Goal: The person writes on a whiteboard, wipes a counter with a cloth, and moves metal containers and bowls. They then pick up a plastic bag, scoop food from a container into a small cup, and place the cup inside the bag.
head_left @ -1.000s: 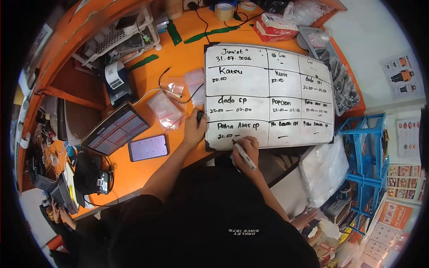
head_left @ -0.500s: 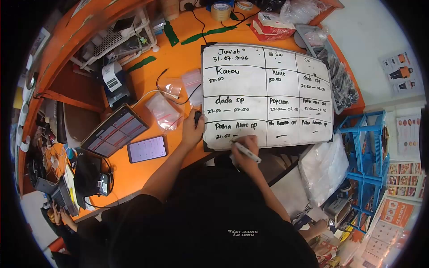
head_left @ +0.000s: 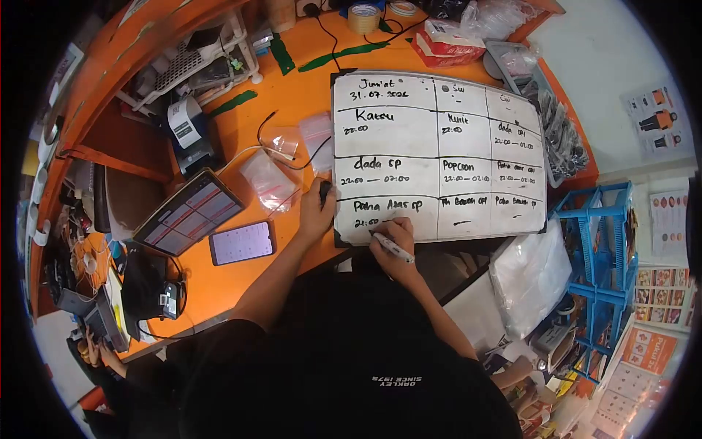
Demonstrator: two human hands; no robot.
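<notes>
A whiteboard point(head_left: 395, 143), ruled into boxes with handwritten words and times, lies tilted over the front of the orange desk. My left hand point(head_left: 316, 212) grips its left edge, with a small black object point(head_left: 325, 192) showing at the fingers. My right hand point(head_left: 395, 243) is closed around a white marker point(head_left: 395, 249) at the lower left box, its tip pointing up-left near the bottom edge. The fingers rest on the board and overlap part of the writing after "21:00".
Left of the board are a phone point(head_left: 242, 243), a tablet point(head_left: 189, 213), plastic bags point(head_left: 268, 181) and a label printer point(head_left: 191, 132). Tape point(head_left: 363, 20) sits at the back. On the right stand a tray of wrapped utensils point(head_left: 559, 139) and blue racks point(head_left: 596, 249). Another person's hands point(head_left: 95, 353) show lower left.
My right hand has shifted slightly left and down with the marker, now covering more of the dash after "21:00". My left hand stays at the board's edge.
</notes>
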